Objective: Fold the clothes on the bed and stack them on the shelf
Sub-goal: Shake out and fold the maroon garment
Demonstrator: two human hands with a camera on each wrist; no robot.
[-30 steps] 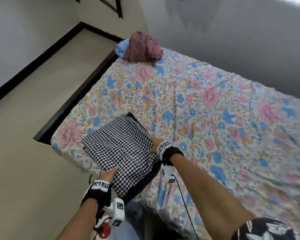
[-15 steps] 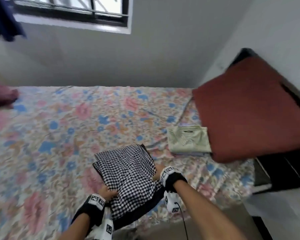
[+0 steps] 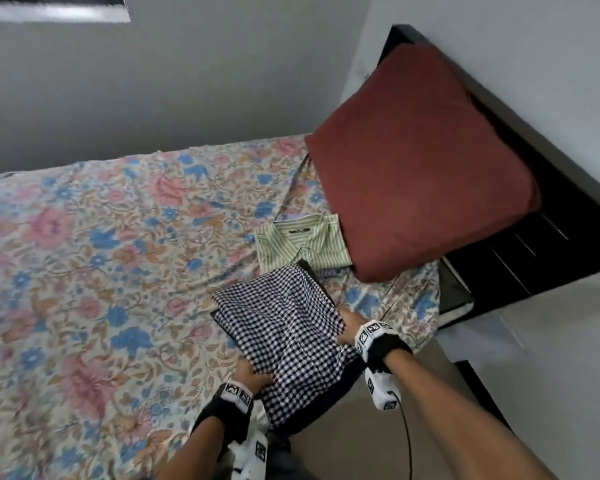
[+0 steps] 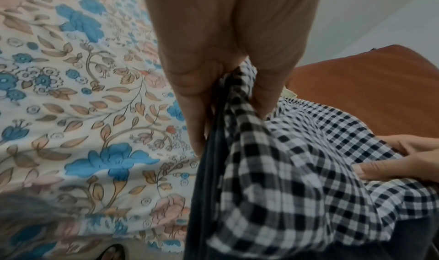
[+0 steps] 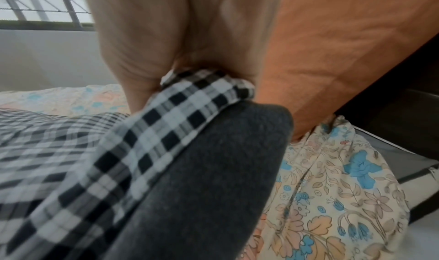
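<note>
The checked garment (image 3: 284,327) lay folded on top of a dark garment (image 3: 340,386), the two carried as one pile just above the near edge of the bed (image 3: 84,271), its far corner reaching the striped green shirt (image 3: 302,242) that sat folded beside the maroon pillow (image 3: 420,161). The left hand (image 3: 253,377) pinched the pile's near-left edge, thumb on top and fingers (image 4: 194,113) underneath, as the left wrist view showed; the right hand (image 3: 352,329) pinched the right edge the same way, both layers caught between thumb and fingers. The step in hand looked like lifting the two folded pieces together, perhaps onto the striped shirt or off toward the shelf, which was not in view. To do it well, I judged both hands should stay level and slide further under the dark layer, since the cloth sagged between them and a pinch at the edges alone could let the folds slip open. Keeping the checked layer squared over the dark one would save refolding.
</note>
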